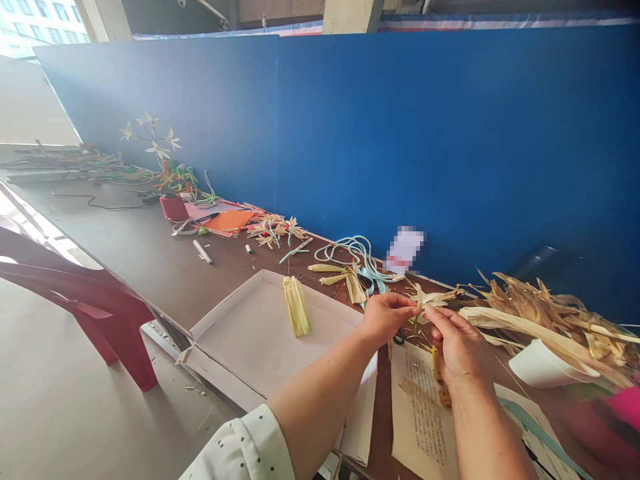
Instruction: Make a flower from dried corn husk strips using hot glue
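My left hand (384,320) and my right hand (461,343) meet over the table's right half, thumbs and fingertips pinched together. Between them they grip a pale corn husk flower (431,295) with several pointed petals; its base is hidden by my fingers. A yellow object (437,367), partly covered by my right hand, lies on a printed sheet (417,413) below. Left of my hands a pleated yellow-green husk piece (297,307) rests in a shallow white box lid (235,373). Rolled husk pieces (330,272) and a blue ribbon (373,280) lie just behind the lid.
Dried husks (545,310) heap up at the right around a white tub (550,363). A blue partition (400,147) borders the table's back. Pale cord (350,248), orange paper (229,221) and a red spool (173,208) lie farther left. A red chair (115,327) stands at the left.
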### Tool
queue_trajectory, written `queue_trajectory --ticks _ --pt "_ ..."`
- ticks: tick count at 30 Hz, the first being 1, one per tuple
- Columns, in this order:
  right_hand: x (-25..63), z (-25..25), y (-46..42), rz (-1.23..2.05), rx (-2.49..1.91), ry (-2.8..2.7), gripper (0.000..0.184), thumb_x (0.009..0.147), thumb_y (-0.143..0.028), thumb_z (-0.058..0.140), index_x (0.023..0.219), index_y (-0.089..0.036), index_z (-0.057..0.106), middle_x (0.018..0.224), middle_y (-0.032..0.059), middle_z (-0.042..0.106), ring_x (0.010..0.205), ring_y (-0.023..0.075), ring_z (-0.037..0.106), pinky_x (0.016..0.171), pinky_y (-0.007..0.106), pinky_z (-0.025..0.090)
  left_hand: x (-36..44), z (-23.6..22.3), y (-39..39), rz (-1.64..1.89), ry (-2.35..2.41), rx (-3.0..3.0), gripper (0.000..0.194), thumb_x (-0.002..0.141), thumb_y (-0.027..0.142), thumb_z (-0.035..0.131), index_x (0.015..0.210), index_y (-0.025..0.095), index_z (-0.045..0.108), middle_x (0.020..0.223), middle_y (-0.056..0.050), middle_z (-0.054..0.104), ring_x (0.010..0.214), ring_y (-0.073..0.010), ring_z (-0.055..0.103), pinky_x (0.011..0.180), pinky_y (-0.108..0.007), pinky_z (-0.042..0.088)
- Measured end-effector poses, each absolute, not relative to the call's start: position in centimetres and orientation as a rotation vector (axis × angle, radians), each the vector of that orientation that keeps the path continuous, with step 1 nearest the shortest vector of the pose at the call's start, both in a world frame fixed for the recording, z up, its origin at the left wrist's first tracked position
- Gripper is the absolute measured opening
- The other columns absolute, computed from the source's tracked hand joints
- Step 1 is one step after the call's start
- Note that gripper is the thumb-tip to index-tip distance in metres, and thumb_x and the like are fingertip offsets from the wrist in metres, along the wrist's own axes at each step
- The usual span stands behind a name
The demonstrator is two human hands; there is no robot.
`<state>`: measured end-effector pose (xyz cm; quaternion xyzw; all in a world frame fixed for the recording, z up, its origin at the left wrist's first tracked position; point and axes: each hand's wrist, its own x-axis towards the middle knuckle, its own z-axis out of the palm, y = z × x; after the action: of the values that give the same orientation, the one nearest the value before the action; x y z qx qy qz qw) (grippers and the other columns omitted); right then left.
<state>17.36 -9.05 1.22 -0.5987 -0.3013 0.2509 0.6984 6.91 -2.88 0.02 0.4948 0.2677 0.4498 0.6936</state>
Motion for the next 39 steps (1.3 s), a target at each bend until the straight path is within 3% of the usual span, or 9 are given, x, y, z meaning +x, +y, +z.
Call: queue_trajectory --ticks 13,22,32,39 --pt "17.5 1.12 -9.1 0.538 -1.352 -0.684 0.032 0.055 -0.038 0.082 0.079 -0.019 0.072 0.059 -0.003 0.056 0.051 0.0072 0.037 0.046 0.022 0.028 7.23 -0.34 -2.71 1.031 0.594 1.089 0.045 0.05 0.046 0.082 0.075 0.011 0.069 0.068 0.0 0.062 0.061 -0.007 0.048 0.061 -0.023 0.035" --pt "17.16 1.38 -9.17 0.537 -1.363 -0.692 0.031 0.054 -0.04 0.081 0.075 -0.018 0.072 0.068 -0.0017 0.061 0.052 0.0067 0.037 0.047 0.022 0.029 7.43 -0.65 -2.55 1.034 0.607 1.103 0.033 0.057 0.038 0.079 0.076 0.013 0.069 0.066 0.001 0.061 0.059 -0.0065 0.046 0.06 -0.022 0.035" --pt "17.49 1.01 -9.3 0.433 -1.468 -0.721 0.037 0.056 -0.044 0.08 0.082 -0.018 0.072 0.052 -0.0044 0.049 0.05 0.0093 0.038 0.047 0.023 0.028 7.16 -0.29 -2.76 1.001 0.626 1.095 0.025 0.061 0.03 0.077 0.076 0.012 0.069 0.063 0.003 0.058 0.056 -0.005 0.043 0.056 -0.021 0.033" --pt "17.92 1.21 -9.66 0.302 -1.688 -0.817 0.039 0.064 -0.05 0.074 0.085 -0.018 0.072 0.05 -0.0037 0.049 0.049 0.0115 0.04 0.048 0.026 0.031 7.26 -0.29 -2.83 0.997 0.649 1.113 0.021 0.063 0.027 0.075 0.076 0.012 0.069 0.063 0.002 0.059 0.055 -0.0049 0.044 0.055 -0.02 0.033"
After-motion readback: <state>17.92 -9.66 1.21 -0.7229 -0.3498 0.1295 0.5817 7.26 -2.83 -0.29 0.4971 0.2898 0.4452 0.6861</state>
